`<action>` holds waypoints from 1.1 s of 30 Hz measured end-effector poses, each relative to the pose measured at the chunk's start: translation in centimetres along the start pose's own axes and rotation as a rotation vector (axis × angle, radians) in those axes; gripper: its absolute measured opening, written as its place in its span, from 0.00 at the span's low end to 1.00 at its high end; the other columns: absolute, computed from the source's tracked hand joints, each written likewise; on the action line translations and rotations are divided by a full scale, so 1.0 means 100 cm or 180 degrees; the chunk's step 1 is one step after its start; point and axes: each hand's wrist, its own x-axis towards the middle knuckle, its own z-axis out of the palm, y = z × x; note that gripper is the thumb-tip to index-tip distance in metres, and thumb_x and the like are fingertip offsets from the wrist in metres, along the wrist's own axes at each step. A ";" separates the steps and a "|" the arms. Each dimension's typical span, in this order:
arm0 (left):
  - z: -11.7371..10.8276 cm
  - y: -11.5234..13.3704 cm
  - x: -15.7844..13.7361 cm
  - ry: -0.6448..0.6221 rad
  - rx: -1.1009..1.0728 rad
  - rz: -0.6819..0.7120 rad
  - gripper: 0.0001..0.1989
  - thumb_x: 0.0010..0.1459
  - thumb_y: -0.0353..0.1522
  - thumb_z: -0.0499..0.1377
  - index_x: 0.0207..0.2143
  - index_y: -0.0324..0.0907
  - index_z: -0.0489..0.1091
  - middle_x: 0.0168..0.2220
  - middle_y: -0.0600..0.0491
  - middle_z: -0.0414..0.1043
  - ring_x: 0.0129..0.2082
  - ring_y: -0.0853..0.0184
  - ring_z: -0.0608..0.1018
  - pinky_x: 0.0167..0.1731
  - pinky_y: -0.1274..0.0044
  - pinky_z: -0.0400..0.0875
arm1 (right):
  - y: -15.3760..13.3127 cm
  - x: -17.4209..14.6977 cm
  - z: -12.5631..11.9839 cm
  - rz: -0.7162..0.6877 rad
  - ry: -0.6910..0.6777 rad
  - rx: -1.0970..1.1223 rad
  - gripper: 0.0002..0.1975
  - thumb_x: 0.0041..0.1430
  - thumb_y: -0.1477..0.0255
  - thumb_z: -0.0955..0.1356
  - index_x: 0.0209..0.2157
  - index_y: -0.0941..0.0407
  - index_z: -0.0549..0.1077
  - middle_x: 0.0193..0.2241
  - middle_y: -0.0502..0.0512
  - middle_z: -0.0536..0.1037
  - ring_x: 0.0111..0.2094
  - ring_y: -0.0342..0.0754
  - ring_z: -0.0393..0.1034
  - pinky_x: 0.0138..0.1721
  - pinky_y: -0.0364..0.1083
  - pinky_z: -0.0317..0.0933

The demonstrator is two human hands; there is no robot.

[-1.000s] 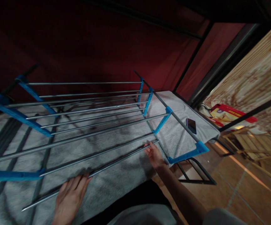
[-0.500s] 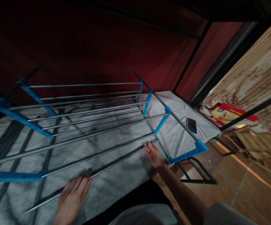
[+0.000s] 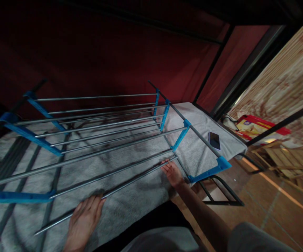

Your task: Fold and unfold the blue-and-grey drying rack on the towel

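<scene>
A loose grey metal tube (image 3: 138,179) slants across the front of a half-built rack, and both my hands are on it. My left hand (image 3: 85,219) wraps over the tube toward its left end, its fingertips hidden on the far side. Near the other end, my right hand (image 3: 173,174) pinches the tube between thumb and fingers. Behind it stands the rack, with several metal tubes (image 3: 114,122) spanning blue plastic brackets (image 3: 182,137). The nearest right bracket (image 3: 210,172) has no tube in it. The left front bracket (image 3: 17,196) holds a tube's end.
A grey blanket (image 3: 141,201) covers the bed under the rack. A phone (image 3: 214,140) lies on it to the right. Black bed-frame bars (image 3: 280,124), a red box (image 3: 261,126) and a wooden slatted piece (image 3: 285,159) are further right. A dark red curtain (image 3: 101,59) hangs behind.
My left hand and the tube's left end have shifted slightly to the right, as has the rack's left side. My right hand stays on the tube, nearly in place.
</scene>
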 end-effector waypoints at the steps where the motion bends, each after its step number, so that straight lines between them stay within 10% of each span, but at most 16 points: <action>1: 0.000 0.000 0.000 0.0007 -0.0011 -0.0021 0.20 0.72 0.40 0.45 0.47 0.42 0.74 0.37 0.48 0.80 0.37 0.57 0.79 0.43 0.67 0.67 | 0.000 0.000 -0.001 0.0020 -0.0020 0.0024 0.12 0.54 0.63 0.78 0.37 0.51 0.76 0.37 0.49 0.83 0.41 0.46 0.78 0.45 0.47 0.72; 33: 0.009 -0.015 -0.011 0.0194 -0.0219 0.0221 0.19 0.66 0.31 0.46 0.51 0.50 0.72 0.38 0.50 0.78 0.38 0.57 0.77 0.44 0.66 0.67 | 0.004 0.000 0.008 -0.0087 0.0050 0.0085 0.17 0.48 0.61 0.81 0.31 0.50 0.73 0.33 0.48 0.82 0.38 0.45 0.78 0.43 0.45 0.73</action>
